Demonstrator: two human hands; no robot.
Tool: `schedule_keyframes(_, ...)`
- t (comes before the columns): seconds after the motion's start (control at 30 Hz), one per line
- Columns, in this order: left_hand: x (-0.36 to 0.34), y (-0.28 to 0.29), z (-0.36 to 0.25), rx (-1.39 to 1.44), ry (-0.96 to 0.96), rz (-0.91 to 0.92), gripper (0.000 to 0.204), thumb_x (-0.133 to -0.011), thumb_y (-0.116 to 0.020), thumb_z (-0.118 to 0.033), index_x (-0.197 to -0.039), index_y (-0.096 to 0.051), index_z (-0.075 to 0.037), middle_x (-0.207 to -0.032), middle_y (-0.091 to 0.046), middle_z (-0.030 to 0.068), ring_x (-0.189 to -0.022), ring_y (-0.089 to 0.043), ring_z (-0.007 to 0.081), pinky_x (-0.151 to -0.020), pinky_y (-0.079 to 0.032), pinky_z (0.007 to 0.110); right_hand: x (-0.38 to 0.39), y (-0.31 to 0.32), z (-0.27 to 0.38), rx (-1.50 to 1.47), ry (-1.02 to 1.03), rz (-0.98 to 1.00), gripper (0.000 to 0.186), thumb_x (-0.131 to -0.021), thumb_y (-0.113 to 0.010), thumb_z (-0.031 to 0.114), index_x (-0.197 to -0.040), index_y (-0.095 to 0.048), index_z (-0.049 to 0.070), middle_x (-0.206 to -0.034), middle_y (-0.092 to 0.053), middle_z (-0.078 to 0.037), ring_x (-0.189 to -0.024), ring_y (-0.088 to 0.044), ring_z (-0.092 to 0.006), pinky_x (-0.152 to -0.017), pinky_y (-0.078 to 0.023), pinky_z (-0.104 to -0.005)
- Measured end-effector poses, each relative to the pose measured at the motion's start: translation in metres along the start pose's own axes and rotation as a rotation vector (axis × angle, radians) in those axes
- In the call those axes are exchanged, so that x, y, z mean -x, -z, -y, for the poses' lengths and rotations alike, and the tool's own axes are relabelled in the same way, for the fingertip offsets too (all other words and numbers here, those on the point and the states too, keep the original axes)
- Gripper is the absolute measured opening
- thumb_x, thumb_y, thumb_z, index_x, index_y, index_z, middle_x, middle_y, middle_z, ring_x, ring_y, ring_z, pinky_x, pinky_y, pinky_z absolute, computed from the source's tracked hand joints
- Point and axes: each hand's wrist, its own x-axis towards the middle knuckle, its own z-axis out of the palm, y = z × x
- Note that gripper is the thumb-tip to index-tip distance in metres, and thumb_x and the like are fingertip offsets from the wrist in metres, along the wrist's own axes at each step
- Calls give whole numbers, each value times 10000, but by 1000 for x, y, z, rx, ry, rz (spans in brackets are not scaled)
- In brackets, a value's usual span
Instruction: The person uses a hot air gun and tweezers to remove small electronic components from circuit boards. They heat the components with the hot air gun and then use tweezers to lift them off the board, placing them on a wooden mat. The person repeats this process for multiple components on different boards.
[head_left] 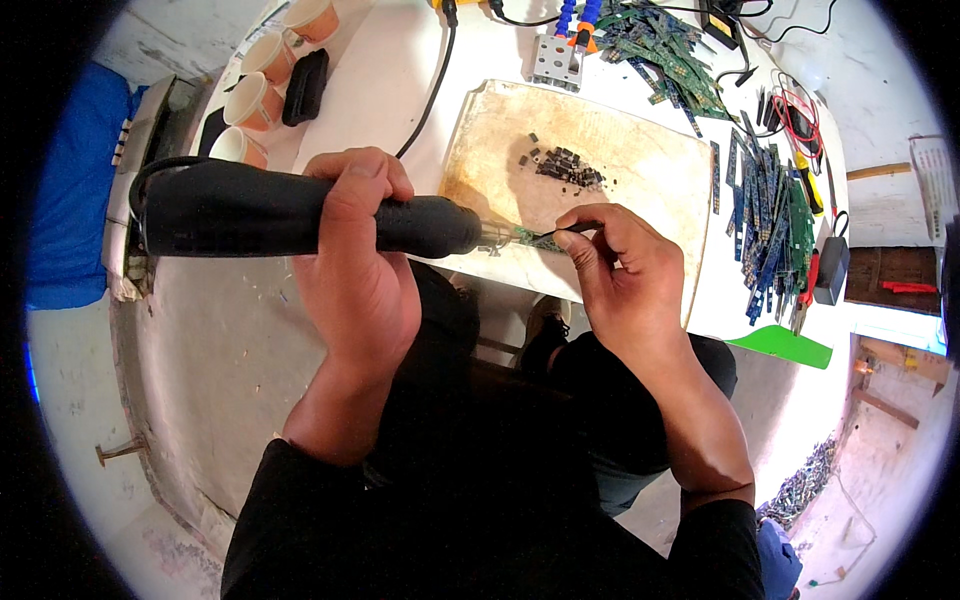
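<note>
The left hand (362, 225) grips a black heat gun (235, 212) and the right hand (637, 278) pinches dark tweezers (582, 228) by the near edge of a tan board (640, 160), where a green circuit-board strip (525, 236), probably light, stiff and hot, is best held edgewise.

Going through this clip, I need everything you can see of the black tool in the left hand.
The black tool has a long, thick, rounded body that looks like matte plastic, broader toward its rear. A short silvery, metal-looking nozzle projects from its right end; a black cord loops at the rear. The left hand grips it around the middle, thumb across the side facing the camera. It lies nearly crosswise in the picture, nozzle toward a small green board. Whether it is on cannot be seen.
</note>
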Motion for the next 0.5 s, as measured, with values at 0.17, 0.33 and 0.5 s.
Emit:
schedule_keyframes(0.17, 0, 1, 0, -9, -2, 20, 135, -965, -569, -178, -889, -507, -86, -873, -477, 49, -824, -449, 127, -821, -427, 295, 0, 2, 3, 17, -63, 10, 132, -862, -720, -2, -984, -672, 16, -834, -672, -144, -604, -615, -225, -566, -474, -307)
schedule_keyframes(0.33, -1, 7, 1, 132, -7, 40, 72, -946, -616, -85, -950, -573, -27, -876, -552, 55, -836, -532, 135, -846, -439, 298, 0, -3, -3, -13, -29, -40, 96, -895, -720, 1, -984, -684, 10, -691, -606, -35, -580, -498, -63, -548, -405, -230)
schedule_keyframes(0.5, -2, 7, 2, 123, -14, 27, 64, -937, -615, -75, -951, -574, -28, -868, -555, 57, -834, -533, 137, -842, -436, 298, 0, -3, -5, -44, -76, -48, 125, -873, -727, 4, -989, -686, 22, -751, -650, -117, -538, -555, -139, -529, -442, -276)
